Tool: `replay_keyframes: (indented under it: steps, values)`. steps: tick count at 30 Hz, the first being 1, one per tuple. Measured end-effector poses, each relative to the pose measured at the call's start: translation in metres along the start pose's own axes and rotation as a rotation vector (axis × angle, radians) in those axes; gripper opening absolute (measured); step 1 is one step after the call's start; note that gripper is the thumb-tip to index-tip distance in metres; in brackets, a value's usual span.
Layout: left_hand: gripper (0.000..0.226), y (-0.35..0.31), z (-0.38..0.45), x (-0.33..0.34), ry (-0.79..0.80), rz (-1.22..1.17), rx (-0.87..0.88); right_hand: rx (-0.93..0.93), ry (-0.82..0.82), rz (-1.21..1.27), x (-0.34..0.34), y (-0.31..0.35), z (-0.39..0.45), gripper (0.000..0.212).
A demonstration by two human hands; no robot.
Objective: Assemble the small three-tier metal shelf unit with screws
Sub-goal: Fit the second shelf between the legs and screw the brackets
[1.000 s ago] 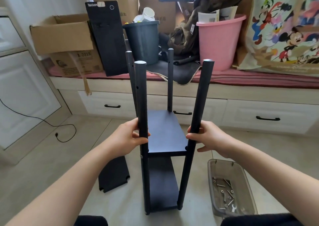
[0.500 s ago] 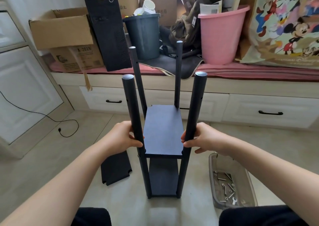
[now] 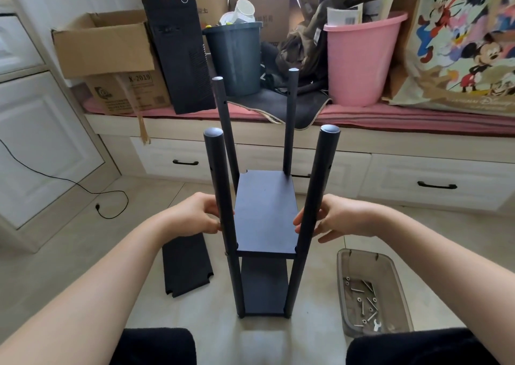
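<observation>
The black metal shelf unit stands upright on the floor between my knees. It has four round poles with two shelf boards fixed between them, one at mid height and a lower board near the floor. My left hand grips the near left pole just above the mid board. My right hand holds the near right pole at the same height, thumb in front. A third loose shelf board lies flat on the floor to the left. Screws lie in a clear tray.
The clear plastic tray with screws, washers and a small wrench sits on the floor at the right. Behind the unit runs a low drawer bench loaded with cardboard boxes, a dark bin and a pink bucket. A cable trails on the left floor.
The shelf unit has swung from a tilt toward me to upright and now sits a little farther off on the floor. Both hands stayed on the near poles.
</observation>
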State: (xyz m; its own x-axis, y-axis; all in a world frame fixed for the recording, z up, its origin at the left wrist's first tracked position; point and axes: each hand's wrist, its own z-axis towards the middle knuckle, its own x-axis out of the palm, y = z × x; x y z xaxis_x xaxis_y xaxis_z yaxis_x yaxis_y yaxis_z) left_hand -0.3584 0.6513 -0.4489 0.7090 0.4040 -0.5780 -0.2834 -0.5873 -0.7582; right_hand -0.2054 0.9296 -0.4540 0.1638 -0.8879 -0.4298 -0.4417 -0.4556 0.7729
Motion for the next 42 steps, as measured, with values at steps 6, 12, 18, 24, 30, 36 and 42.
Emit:
replay_keyframes:
  steps: [6,12,18,24,30,36,42]
  values:
    - [0.009,0.009,0.035,-0.007,-0.207,-0.193,-0.089,-0.018,-0.156,0.205,-0.018,0.01,0.046,0.021]
    - [0.008,0.014,0.09,-0.015,-0.336,-0.287,-0.079,0.03,-0.295,0.376,-0.035,0.011,0.107,0.017]
    - [0.024,0.023,0.13,-0.005,-0.35,-0.458,-0.198,0.105,-0.444,0.5,-0.044,0.012,0.147,0.011]
    - [0.019,0.023,0.158,-0.004,-0.341,-0.57,-0.213,0.199,-0.46,0.349,-0.048,0.006,0.178,0.014]
    - [0.043,0.008,0.176,0.004,-0.297,-0.582,-0.248,0.258,-0.382,0.463,-0.047,0.001,0.2,0.04]
    - [0.055,0.019,0.187,0.004,-0.327,-0.582,-0.254,0.239,-0.358,0.532,-0.044,-0.002,0.216,0.043]
    - [0.059,0.04,0.19,-0.007,-0.18,-0.609,-0.162,0.173,-0.342,0.578,-0.046,-0.008,0.22,0.046]
